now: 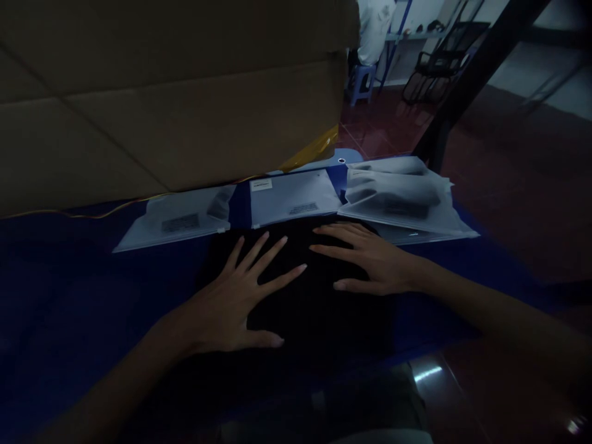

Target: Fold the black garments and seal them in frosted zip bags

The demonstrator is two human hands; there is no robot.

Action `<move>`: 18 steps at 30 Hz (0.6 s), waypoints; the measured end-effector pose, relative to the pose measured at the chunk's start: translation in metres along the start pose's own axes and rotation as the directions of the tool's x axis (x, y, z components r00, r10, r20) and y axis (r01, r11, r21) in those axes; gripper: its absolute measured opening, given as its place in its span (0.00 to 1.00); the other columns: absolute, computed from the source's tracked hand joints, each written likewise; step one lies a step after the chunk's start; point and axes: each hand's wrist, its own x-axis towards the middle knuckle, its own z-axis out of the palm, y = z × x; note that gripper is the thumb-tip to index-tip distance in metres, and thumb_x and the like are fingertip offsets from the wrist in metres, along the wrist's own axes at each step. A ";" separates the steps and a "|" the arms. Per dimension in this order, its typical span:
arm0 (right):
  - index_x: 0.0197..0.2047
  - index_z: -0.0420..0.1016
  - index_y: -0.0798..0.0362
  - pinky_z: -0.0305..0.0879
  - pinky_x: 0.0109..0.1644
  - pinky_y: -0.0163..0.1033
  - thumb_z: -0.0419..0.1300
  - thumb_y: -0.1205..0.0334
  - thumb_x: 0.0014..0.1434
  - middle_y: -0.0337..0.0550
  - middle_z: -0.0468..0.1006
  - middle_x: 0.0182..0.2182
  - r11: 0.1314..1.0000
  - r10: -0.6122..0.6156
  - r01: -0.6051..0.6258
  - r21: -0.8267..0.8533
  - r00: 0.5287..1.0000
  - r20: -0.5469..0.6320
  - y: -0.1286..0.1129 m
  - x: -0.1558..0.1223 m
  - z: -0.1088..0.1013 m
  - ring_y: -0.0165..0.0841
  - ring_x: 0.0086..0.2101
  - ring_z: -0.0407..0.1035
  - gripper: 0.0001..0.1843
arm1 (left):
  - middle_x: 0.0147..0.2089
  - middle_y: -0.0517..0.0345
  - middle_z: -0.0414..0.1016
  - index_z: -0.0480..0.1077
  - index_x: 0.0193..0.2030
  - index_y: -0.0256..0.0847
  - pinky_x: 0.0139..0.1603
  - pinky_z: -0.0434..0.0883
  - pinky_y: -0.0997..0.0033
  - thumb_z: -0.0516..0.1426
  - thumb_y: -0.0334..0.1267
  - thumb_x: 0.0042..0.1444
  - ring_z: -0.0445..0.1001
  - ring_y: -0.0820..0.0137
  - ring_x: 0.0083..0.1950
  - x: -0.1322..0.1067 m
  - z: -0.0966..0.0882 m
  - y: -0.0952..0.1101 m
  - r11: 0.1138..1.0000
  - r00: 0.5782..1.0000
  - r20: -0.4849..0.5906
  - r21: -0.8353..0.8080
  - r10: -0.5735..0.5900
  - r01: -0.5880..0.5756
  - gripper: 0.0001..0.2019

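A piece of black cloth (pixel 314 314) lies spread on the blue table surface (pixel 92 296); in the dim light its outline is hard to make out. My left hand (pixel 238 293) rests flat on its left part, fingers spread wide. Over its right part lies my right hand (pixel 370 259), also open, palm down with fingers pointing left. Just beyond the fingertips are translucent zip bags: one at the left (pixel 178 216), a white labelled bag (pixel 293 197) in the middle, and a stack of bags (pixel 402 197) at the right.
A large cardboard box (pixel 185 117) stands behind the bags, with a thin yellow cord (pixel 102 214) along its base. A dark slanted post (pixel 472 80) rises at the right. Farther back are a person (pixel 374 31) on a blue stool (pixel 361 83) and a black chair (pixel 439 65).
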 end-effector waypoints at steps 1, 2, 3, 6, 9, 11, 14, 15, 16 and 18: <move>0.72 0.64 0.54 0.59 0.68 0.62 0.59 0.44 0.70 0.61 0.66 0.69 0.999 -0.035 0.037 0.026 0.997 -0.064 0.000 0.000 -0.002 0.51 0.67 0.62 0.35 | 0.84 0.47 0.26 0.37 0.81 0.60 0.69 0.40 0.13 0.56 0.73 0.58 0.32 0.29 0.81 0.000 -0.002 0.000 1.000 1.000 -0.005 0.003 0.011 -0.011 0.52; 0.68 0.70 0.55 0.65 0.63 0.58 0.61 0.46 0.69 0.59 0.74 0.63 0.995 -0.072 0.079 0.052 0.989 -0.127 -0.001 0.001 -0.004 0.48 0.60 0.69 0.31 | 0.84 0.45 0.26 0.37 0.81 0.59 0.69 0.41 0.13 0.57 0.73 0.59 0.33 0.29 0.81 0.000 -0.004 0.000 1.000 1.000 -0.016 0.006 0.024 -0.024 0.51; 0.61 0.75 0.55 0.69 0.56 0.52 0.63 0.48 0.67 0.55 0.79 0.55 0.990 -0.101 0.117 0.083 0.979 -0.175 -0.002 0.001 -0.007 0.44 0.52 0.74 0.25 | 0.84 0.44 0.28 0.39 0.81 0.59 0.70 0.43 0.14 0.58 0.71 0.60 0.35 0.30 0.81 0.000 -0.006 0.000 0.999 0.998 -0.036 0.008 0.042 -0.042 0.50; 0.40 0.77 0.53 0.66 0.40 0.41 0.66 0.53 0.64 0.42 0.80 0.34 0.960 -0.114 0.148 0.236 0.982 -0.151 -0.004 0.000 -0.015 0.34 0.34 0.72 0.12 | 0.81 0.43 0.45 0.54 0.78 0.55 0.71 0.56 0.26 0.62 0.62 0.62 0.47 0.36 0.79 -0.001 -0.016 0.005 0.995 0.988 -0.125 -0.027 0.091 -0.095 0.42; 0.33 0.74 0.52 0.62 0.37 0.38 0.69 0.48 0.62 0.37 0.76 0.28 0.888 -0.101 0.061 0.457 0.993 0.064 -0.003 -0.001 -0.023 0.30 0.30 0.69 0.17 | 0.60 0.48 0.76 0.76 0.55 0.45 0.59 0.74 0.56 0.64 0.49 0.63 0.74 0.55 0.61 -0.006 -0.026 0.011 0.967 0.988 -0.126 -0.227 0.086 -0.113 0.17; 0.34 0.75 0.51 0.62 0.41 0.39 0.72 0.41 0.57 0.37 0.77 0.31 0.845 -0.128 0.008 0.535 0.974 0.187 -0.001 -0.002 -0.028 0.30 0.32 0.70 0.22 | 0.41 0.58 0.80 0.76 0.39 0.44 0.43 0.75 0.69 0.65 0.50 0.61 0.78 0.66 0.42 -0.010 -0.028 0.015 0.910 0.998 0.005 -0.410 0.065 -0.057 0.12; 0.38 0.77 0.49 0.62 0.47 0.43 0.75 0.33 0.47 0.39 0.78 0.40 0.842 -0.171 -0.023 0.539 0.936 0.308 0.001 -0.003 -0.031 0.34 0.38 0.69 0.30 | 0.26 0.67 0.74 0.75 0.33 0.47 0.30 0.69 0.74 0.71 0.56 0.50 0.73 0.71 0.28 -0.014 -0.023 0.017 0.831 0.971 0.185 -0.555 0.151 -0.023 0.17; 0.39 0.78 0.48 0.62 0.49 0.45 0.76 0.33 0.45 0.39 0.77 0.43 0.851 -0.176 -0.028 0.525 0.926 0.335 0.001 -0.003 -0.032 0.35 0.40 0.69 0.31 | 0.24 0.69 0.72 0.75 0.32 0.47 0.28 0.68 0.74 0.72 0.57 0.47 0.71 0.73 0.25 -0.014 -0.020 0.016 0.816 0.961 0.208 -0.578 0.183 -0.031 0.19; 0.40 0.78 0.48 0.62 0.50 0.46 0.76 0.33 0.44 0.40 0.76 0.45 0.863 -0.174 -0.034 0.505 0.918 0.358 0.000 -0.003 -0.032 0.37 0.43 0.68 0.32 | 0.23 0.69 0.72 0.75 0.32 0.47 0.27 0.67 0.74 0.73 0.57 0.45 0.69 0.73 0.24 -0.014 -0.017 0.016 0.807 0.956 0.216 -0.589 0.199 -0.035 0.19; 0.42 0.79 0.47 0.61 0.53 0.49 0.78 0.36 0.43 0.41 0.74 0.49 0.896 -0.154 -0.036 0.443 0.910 0.384 -0.005 -0.003 -0.032 0.40 0.46 0.66 0.30 | 0.24 0.68 0.73 0.74 0.32 0.46 0.28 0.68 0.73 0.74 0.56 0.44 0.69 0.73 0.24 -0.013 -0.014 0.017 0.815 0.959 0.219 -0.580 0.179 -0.020 0.20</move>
